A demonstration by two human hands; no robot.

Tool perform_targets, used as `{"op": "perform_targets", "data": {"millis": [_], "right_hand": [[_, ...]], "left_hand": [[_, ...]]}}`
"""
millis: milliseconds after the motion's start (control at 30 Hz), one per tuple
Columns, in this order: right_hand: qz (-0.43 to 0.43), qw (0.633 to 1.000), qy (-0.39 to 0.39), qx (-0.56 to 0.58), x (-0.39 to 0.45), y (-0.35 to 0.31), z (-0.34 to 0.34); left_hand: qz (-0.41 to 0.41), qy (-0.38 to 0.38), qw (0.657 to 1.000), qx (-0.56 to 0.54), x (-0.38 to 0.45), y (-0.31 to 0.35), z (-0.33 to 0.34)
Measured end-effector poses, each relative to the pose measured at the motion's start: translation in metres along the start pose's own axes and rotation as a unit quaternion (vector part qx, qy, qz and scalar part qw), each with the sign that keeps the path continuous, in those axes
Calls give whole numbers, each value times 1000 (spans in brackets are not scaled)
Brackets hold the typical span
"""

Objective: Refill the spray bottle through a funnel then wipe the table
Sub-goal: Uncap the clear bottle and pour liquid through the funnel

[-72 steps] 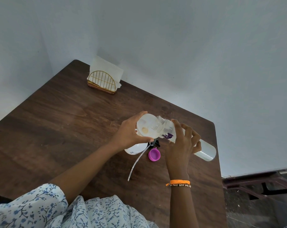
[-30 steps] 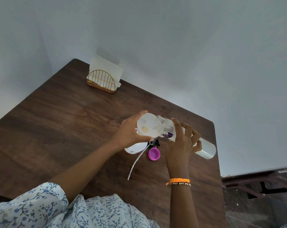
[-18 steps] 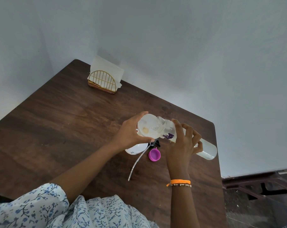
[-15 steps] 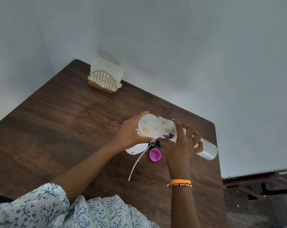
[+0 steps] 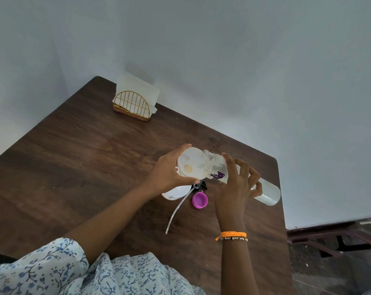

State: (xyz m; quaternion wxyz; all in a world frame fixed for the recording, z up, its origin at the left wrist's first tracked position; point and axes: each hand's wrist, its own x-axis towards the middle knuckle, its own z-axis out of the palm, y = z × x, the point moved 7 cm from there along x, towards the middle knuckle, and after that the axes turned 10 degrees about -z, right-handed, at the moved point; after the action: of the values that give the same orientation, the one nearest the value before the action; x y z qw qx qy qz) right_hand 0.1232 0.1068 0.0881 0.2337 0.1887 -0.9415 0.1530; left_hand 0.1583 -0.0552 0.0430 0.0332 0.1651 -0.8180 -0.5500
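My left hand [image 5: 167, 175] grips a white plastic funnel [image 5: 191, 167]; my right hand's [image 5: 235, 184] fingers [image 5: 244, 169] clasp a tilted clear refill bottle [image 5: 265, 191] over the purple cap [image 5: 199, 200].

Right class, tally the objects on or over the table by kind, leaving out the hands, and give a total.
bottles: 2 (refill bottle, spray bottle)
funnel: 1
purple cap: 1
spray head with tube: 1
napkin holder: 1
Total: 6
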Motion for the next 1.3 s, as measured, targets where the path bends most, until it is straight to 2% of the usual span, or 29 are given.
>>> {"op": "perform_targets", "data": {"millis": [1300], "right_hand": [[8,1000,-6,6,0,-3,-5]], "left_hand": [[0,-3,1000,1,0,0,0]]}}
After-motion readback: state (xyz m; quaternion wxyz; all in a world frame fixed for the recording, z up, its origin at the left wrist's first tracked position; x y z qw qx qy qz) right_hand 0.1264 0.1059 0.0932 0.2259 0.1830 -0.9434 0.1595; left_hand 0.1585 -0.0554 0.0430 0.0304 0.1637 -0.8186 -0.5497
